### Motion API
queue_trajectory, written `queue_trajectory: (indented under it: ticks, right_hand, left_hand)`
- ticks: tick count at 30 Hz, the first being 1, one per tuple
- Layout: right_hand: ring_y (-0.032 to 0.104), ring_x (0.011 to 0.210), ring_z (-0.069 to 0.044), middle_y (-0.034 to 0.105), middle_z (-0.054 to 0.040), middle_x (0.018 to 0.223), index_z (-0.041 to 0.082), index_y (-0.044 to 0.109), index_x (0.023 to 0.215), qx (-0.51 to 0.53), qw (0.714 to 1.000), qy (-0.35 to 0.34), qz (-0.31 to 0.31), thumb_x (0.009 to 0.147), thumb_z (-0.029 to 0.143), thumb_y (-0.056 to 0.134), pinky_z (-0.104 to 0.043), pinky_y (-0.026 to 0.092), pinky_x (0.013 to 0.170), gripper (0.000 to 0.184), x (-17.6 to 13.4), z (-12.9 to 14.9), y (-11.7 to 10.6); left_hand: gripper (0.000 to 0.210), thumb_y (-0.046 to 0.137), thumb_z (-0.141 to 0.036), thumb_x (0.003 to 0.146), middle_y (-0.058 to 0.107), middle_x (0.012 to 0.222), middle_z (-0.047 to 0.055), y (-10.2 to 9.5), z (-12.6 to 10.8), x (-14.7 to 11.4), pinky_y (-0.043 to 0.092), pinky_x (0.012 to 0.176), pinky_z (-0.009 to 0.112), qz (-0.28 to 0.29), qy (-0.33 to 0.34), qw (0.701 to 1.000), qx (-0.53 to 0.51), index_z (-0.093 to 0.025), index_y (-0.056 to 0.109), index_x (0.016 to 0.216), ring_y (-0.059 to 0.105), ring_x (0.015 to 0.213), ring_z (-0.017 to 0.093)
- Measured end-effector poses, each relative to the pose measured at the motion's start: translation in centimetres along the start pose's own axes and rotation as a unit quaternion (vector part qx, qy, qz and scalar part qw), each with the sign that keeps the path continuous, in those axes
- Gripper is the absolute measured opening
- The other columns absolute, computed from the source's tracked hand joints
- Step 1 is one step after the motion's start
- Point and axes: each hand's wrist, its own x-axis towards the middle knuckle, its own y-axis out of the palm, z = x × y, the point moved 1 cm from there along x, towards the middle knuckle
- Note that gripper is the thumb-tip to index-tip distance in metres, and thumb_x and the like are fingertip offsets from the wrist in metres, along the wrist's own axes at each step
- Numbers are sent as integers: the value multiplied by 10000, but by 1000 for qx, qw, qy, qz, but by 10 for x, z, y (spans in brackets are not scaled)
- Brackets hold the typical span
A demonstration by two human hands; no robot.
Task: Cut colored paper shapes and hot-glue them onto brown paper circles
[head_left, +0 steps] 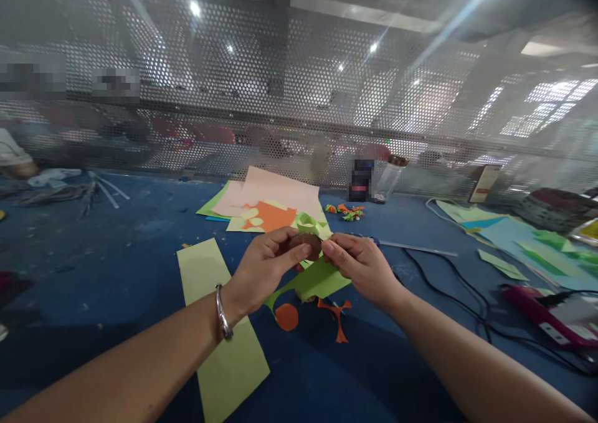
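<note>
My left hand (261, 267) is closed on a round brown disc (314, 246), thumb on its near face and fingers behind. The fingers of my right hand (362, 264) are pinched together at the disc's right edge; what sits between them is too small to make out. Behind the disc a curled light-green paper piece (308, 222) sticks up. Under my hands is a cut green paper sheet (322, 278) with a curved edge. Nearer to me lie an orange paper circle (286, 317) and an orange paper offcut (340, 323).
A pale yellow-green paper sheet (233, 367) lies under my left forearm. Beyond my hands are stacked pink sheets (280, 186) and cut orange paper (275, 216). Small paper scraps (348, 212), black cables (448, 286) and a magenta power strip (542, 323) are to the right.
</note>
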Motion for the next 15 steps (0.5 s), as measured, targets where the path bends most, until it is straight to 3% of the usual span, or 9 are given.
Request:
queue_trajectory:
  ticks: [15]
  right_hand:
    - [292,503,-88,343,54,585,189,538,696,16,1000,4,8,990,555,509,-248,227,467,470,-2,0,-2]
  left_hand:
    - [129,737,-288,873,664,818,13,-2,2,-1,478,654,212,13,-3,1000,-1,-170,725,925,569,735,107]
